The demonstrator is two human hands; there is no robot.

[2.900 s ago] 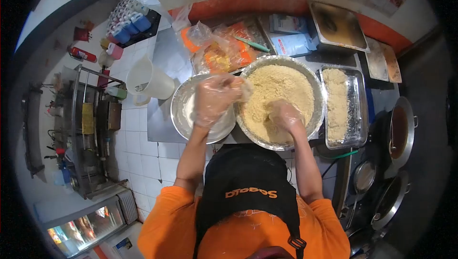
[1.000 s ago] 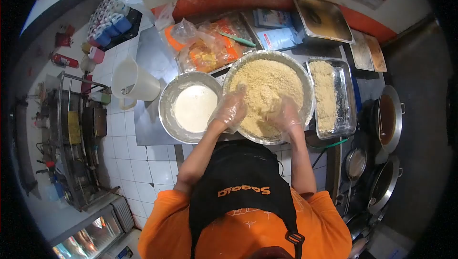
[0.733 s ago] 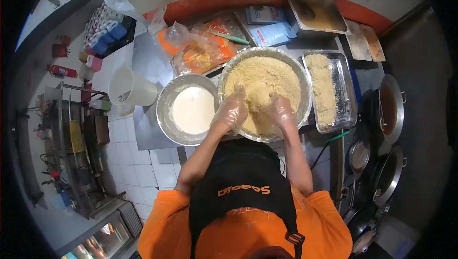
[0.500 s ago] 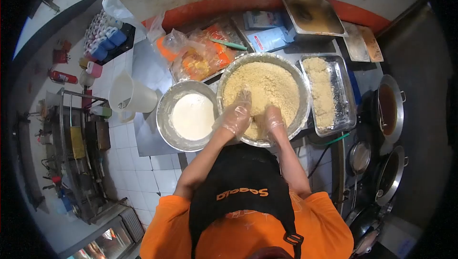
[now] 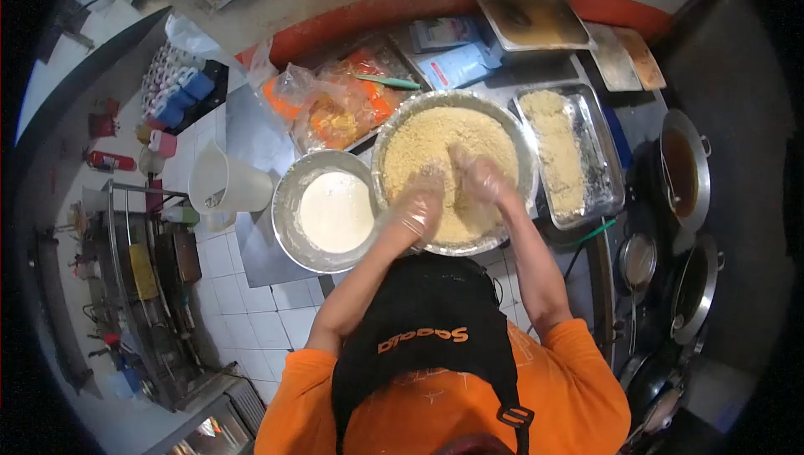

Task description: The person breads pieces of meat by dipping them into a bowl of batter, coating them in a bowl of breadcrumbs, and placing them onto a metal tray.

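Observation:
Both my hands wear clear plastic gloves and are in a large metal bowl of pale yellow breadcrumbs. My left hand is low at the left of the crumbs, its fingers dusted and blurred. Opposite it, my right hand is tilted inward, thumb side toward the middle, its other fingers hidden. Whether either hand grips a piece under the crumbs, I cannot tell. Touching the bowl on the left is a smaller metal bowl of white batter.
Right of the crumbs is a metal tray with a strip of crumb-coated stuff. Behind lie plastic bags, a green-handled tool and blue packets. A white jug stands left. Pans sit at the far right.
My right hand has lifted and moved up toward the middle of the crumbs. My left hand stays at the left side, slightly lower. The view has shifted a little.

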